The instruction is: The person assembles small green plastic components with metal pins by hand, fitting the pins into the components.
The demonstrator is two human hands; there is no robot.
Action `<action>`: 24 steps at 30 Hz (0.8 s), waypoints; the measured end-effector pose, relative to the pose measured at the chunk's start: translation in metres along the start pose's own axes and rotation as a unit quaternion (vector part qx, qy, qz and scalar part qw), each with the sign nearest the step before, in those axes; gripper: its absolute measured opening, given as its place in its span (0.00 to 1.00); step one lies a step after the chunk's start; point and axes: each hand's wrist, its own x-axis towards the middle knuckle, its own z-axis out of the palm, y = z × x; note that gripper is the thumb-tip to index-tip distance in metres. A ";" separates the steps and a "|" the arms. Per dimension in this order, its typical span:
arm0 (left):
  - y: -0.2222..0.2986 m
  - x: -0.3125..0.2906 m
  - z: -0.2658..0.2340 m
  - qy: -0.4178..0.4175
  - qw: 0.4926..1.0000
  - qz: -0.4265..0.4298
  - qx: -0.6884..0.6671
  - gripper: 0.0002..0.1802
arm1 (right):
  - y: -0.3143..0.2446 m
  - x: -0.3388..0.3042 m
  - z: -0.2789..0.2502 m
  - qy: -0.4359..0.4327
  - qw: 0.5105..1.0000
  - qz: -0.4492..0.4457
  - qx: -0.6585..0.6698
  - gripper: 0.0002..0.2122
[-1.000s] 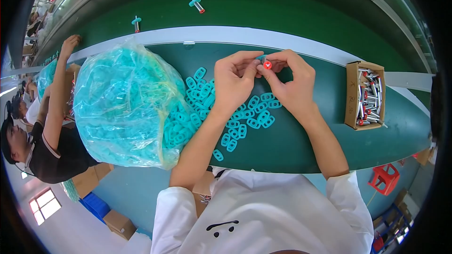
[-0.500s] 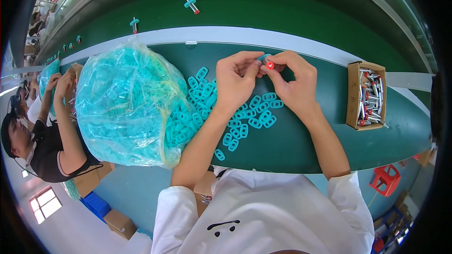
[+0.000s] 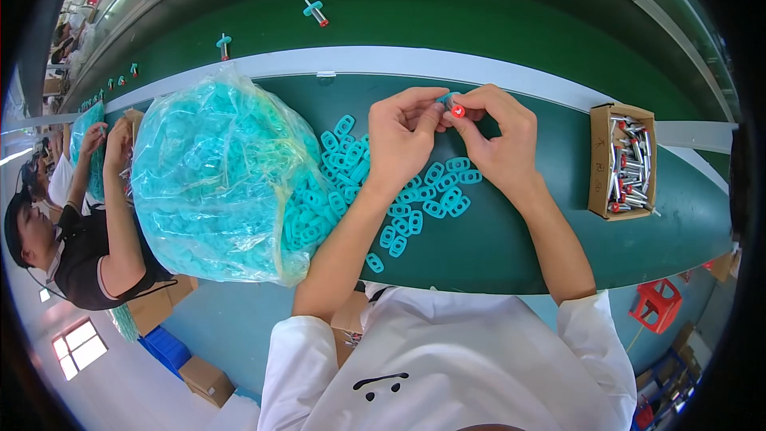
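My left hand (image 3: 405,136) and my right hand (image 3: 503,136) meet above the table, fingertips pinched together. Between them is a small metal cylinder with a red end (image 3: 458,111), and a teal oval plastic piece (image 3: 448,99) shows just behind it. The fingers partly cover both parts, so how far they are joined is hidden. Loose teal oval pieces (image 3: 435,208) with holes lie below and left of my hands. They spill from a big clear plastic bag (image 3: 215,183) full of such pieces, beside my left forearm.
An open cardboard box (image 3: 598,164) of red-ended metal cylinders stands at the right. Beyond a pale rail (image 3: 447,60), a green conveyor belt (image 3: 447,16) carries spaced cylinders with teal pieces on them (image 3: 317,13). A co-worker (image 3: 88,247) sits at the left; a red stool (image 3: 658,306) stands lower right.
The fitted pieces on the belt have shifted a little to the left. Both my hands stay in nearly the same pinch. At the left, the co-worker's hands have moved slightly.
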 end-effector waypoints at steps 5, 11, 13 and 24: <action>-0.001 0.001 0.000 0.000 1.000 -0.005 0.013 0.11 | 0.002 0.000 -0.002 -0.014 1.000 0.019 -0.004 0.12; -0.004 0.001 0.001 0.019 1.000 0.010 0.006 0.11 | 0.003 -0.001 0.002 -0.003 0.998 0.067 0.021 0.18; -0.004 0.001 0.002 0.017 1.000 0.014 -0.006 0.10 | 0.004 -0.002 0.002 -0.001 0.997 0.070 0.019 0.17; -0.001 0.001 0.001 0.014 1.000 0.014 -0.001 0.10 | 0.001 -0.003 0.003 0.014 0.997 0.069 0.014 0.10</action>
